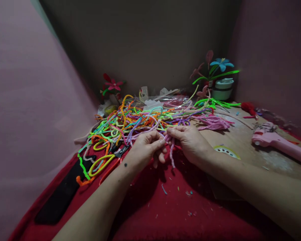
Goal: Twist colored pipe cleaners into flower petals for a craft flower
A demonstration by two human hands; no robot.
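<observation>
My left hand [149,147] and my right hand [188,140] meet over the front of the table. Between their fingertips is a pink pipe cleaner [172,155], bent, with one end hanging down. Both hands are closed in a pinch on it; the part inside the fingers is hidden. Just beyond them lies a tangled heap of coloured pipe cleaners [130,120] in orange, green, purple and other colours. A bundle of pink pipe cleaners [214,122] rests to the right of the heap. Scissors with yellow handles [102,165] lie left of my left hand.
A red cloth [165,207] with scraps covers the front. At left lies a long black object [60,194]. On the board [245,147] at right are a pink glue gun [278,140] and a round holed disc [227,151]. Pipe-cleaner flowers [222,63] stand behind, near a lidded pot [222,88].
</observation>
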